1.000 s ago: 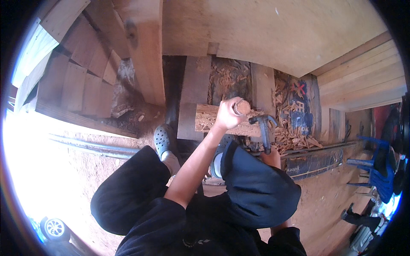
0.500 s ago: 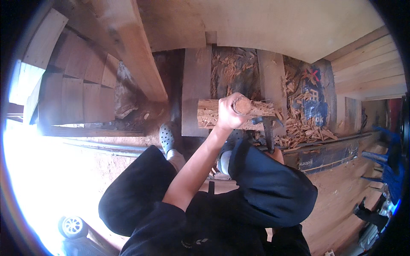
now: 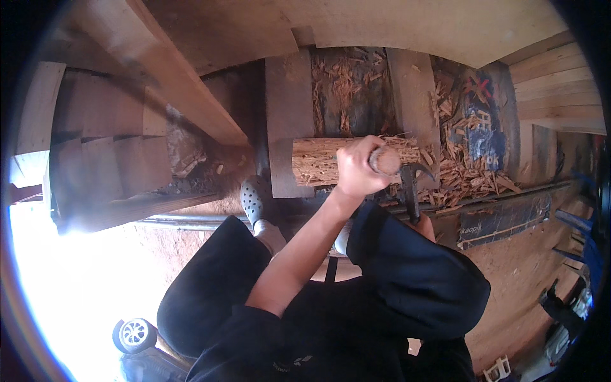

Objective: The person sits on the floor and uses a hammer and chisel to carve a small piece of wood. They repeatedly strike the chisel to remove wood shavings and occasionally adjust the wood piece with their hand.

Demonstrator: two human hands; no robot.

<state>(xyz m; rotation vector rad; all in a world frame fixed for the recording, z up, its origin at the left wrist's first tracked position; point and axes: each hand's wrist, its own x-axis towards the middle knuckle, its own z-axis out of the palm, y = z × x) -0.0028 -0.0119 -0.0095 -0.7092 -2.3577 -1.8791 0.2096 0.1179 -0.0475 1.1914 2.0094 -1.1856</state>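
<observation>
My left hand (image 3: 363, 167) is closed around an upright round wooden handle (image 3: 384, 160), seen end on; its lower end is hidden. Below the fist lies a rough, splintered wood block (image 3: 315, 162), its surface pitted with cuts. Just right of the fist, my right hand (image 3: 425, 228) grips a dark claw hammer (image 3: 412, 194) low on its shaft. The hammer head is close beside the wooden handle and partly hidden by it. My right knee covers most of the right hand and forearm.
Wood chips (image 3: 474, 181) are heaped right of the block. Flat boards (image 3: 286, 121) lie under and beyond it. A slanting wooden beam (image 3: 172, 70) stands at left, near stacked planks (image 3: 105, 165). Blue chair legs (image 3: 576, 223) show at far right, a toy-like wheel (image 3: 135, 334) at lower left.
My left hand has shifted right along the block with the wooden handle. The hammer has also moved right, its head now partly behind the handle. The whole view has tilted slightly.
</observation>
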